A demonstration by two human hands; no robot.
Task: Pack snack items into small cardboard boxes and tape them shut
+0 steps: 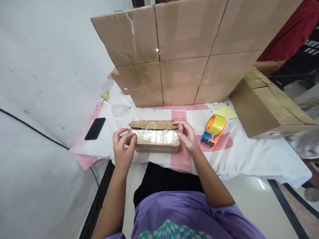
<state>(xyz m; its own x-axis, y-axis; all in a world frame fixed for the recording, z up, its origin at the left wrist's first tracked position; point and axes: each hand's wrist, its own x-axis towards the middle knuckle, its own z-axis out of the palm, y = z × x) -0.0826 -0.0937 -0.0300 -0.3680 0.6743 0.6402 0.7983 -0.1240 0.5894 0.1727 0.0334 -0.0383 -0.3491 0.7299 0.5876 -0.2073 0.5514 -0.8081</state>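
Small cardboard box (154, 139), lying flat on the white-and-pink cloth (239, 156) directly in front of the person, its top glossy with clear tape and its far flap raised. Left hand (122, 147) grips the box's left end, fingers curled together and pinching the edge, apparently to steady it. Right hand (187, 134) rests on the right end, fingers slightly spread and pressed onto the flap and taped top, seemingly smoothing them down. Tape dispenser (213, 131) stands just right of that hand, within easy reach; black phone (95, 128) lies well left; stacked cartons (179, 53) behind
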